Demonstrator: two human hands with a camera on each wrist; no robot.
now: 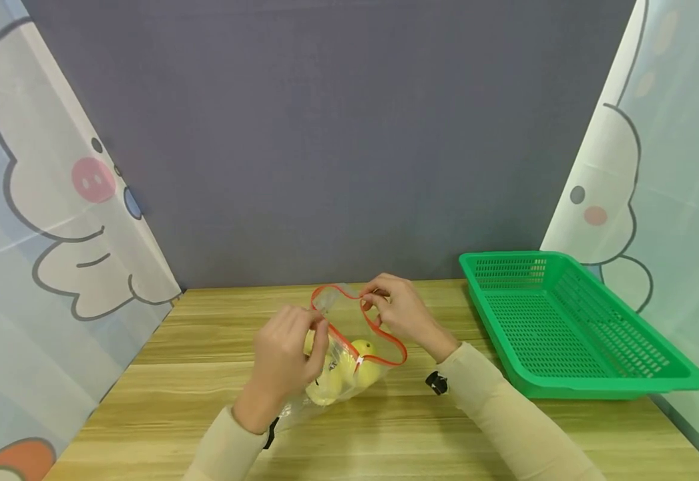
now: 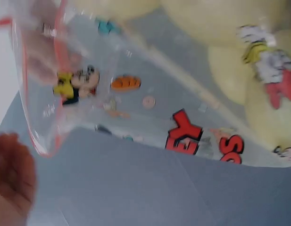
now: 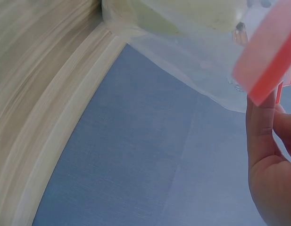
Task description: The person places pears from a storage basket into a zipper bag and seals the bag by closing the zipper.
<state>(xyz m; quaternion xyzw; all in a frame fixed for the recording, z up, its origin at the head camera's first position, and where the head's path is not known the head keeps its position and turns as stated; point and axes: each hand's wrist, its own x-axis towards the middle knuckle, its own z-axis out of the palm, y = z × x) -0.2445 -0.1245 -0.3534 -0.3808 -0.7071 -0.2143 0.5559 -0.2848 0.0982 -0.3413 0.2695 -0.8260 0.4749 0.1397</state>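
A clear plastic slider zip bag (image 1: 340, 344) with a red rim and cartoon prints rests on the table. Its mouth is spread into a wide loop. Inside lie several round pale yellow fruits (image 1: 364, 374). My left hand (image 1: 286, 354) pinches the rim on its left side, thumb and fingertips close together. The far right part of the rim is held by my right hand (image 1: 400, 307) between thumb and forefinger. A white slider (image 1: 359, 361) sits on the near end of the rim. In the left wrist view, red letters (image 2: 184, 133) show on the film.
A green plastic basket (image 1: 505, 334) with slotted walls stands on the right of the wooden table (image 1: 205, 374). A dark grey panel (image 1: 325, 147) rises along the table's back edge. Cartoon-printed curtains (image 1: 49, 220) hang at both sides.
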